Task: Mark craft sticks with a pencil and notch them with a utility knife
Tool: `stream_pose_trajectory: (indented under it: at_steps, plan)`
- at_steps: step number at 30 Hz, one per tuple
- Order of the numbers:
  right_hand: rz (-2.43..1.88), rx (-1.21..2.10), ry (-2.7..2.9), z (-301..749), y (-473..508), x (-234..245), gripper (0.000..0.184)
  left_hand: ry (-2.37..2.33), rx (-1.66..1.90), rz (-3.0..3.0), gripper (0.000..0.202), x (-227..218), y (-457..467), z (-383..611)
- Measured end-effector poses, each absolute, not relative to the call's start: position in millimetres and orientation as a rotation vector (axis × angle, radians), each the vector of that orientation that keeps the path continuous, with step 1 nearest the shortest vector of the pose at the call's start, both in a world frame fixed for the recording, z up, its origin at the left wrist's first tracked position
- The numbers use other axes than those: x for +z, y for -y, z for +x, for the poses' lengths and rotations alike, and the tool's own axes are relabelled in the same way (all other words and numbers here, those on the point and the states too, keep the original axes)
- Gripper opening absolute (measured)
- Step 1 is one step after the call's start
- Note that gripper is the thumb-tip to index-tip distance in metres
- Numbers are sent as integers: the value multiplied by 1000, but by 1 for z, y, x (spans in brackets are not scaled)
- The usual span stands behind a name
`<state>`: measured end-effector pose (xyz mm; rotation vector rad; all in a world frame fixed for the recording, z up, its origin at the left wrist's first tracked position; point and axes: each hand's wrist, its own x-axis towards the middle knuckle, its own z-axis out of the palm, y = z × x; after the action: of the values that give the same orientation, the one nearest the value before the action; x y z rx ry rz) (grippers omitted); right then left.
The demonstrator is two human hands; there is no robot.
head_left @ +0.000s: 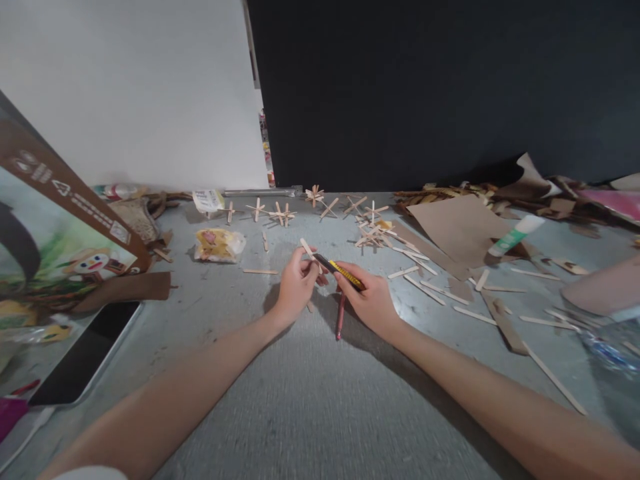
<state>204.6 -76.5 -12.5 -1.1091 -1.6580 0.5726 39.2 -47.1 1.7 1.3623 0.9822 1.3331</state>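
My left hand is pinched around a short wooden craft stick, holding it tilted above the grey table. My right hand grips a yellow and black utility knife whose tip meets the stick just right of my left fingers. A red pencil lies on the table under and between my hands. Several star shapes made of glued sticks lie further back.
Loose sticks and brown card pieces are scattered at the right, with a green and white glue stick. A phone and a printed box sit at the left, a yellow packet behind.
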Motion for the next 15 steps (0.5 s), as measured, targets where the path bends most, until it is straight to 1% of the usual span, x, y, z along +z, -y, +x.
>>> stream_pose_trajectory:
  at_steps: [10,15]
  plan:
    - [-1125,618,1691,206,76,-19,36,-1095,1276,1604,15,-7,42,34]
    - [-1143,651,1696,207,74,-16,38,-1155,1220,1741,16,-12,39,32]
